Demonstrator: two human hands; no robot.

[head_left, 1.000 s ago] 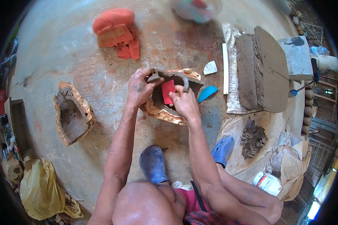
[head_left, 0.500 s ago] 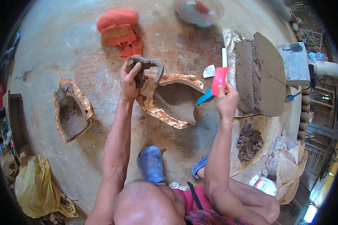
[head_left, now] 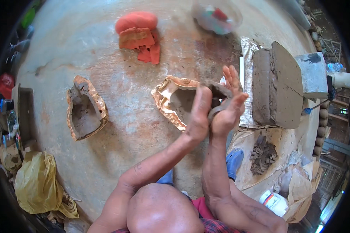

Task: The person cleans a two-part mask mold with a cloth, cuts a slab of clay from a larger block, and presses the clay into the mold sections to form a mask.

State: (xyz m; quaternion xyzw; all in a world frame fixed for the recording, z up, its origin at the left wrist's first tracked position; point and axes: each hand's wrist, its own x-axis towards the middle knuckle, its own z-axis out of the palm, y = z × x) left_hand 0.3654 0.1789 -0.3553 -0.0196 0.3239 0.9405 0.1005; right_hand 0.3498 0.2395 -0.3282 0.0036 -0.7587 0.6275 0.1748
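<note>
While both hands press together around it, a grey clay piece (head_left: pixel 217 101) sits sandwiched between the palms, lifted above the floor. Left hand (head_left: pixel 199 114) closed flat against its left face, thumb side up, fingers wrapped over the top edge. Right hand (head_left: pixel 228 104) cups the other side, fingers (head_left: pixel 232 77) spread and pointing up, palm against the clay. Only a dark strip of the piece shows between the hands; its full shape cannot be told.

Just behind the left hand, an open mould half (head_left: pixel 175 100) with a copper-coloured ragged rim and grey hollow lies on the concrete floor (head_left: pixel 85 46). A second mould half (head_left: pixel 85 108) of the same kind lies well apart to the left. Right of the hands, a big grey clay block (head_left: pixel 278 85) stands on a plastic sheet (head_left: pixel 248 50), beside a grey slab (head_left: pixel 313 73). Clay scraps (head_left: pixel 262 153) heap on paper near the lower right. Orange cloth (head_left: pixel 140 35) lies at the far side, a clear bowl (head_left: pixel 217 16) to its right. Blue shoe (head_left: pixel 234 162) under the right forearm. Yellow bag (head_left: pixel 37 184) at lower left.
</note>
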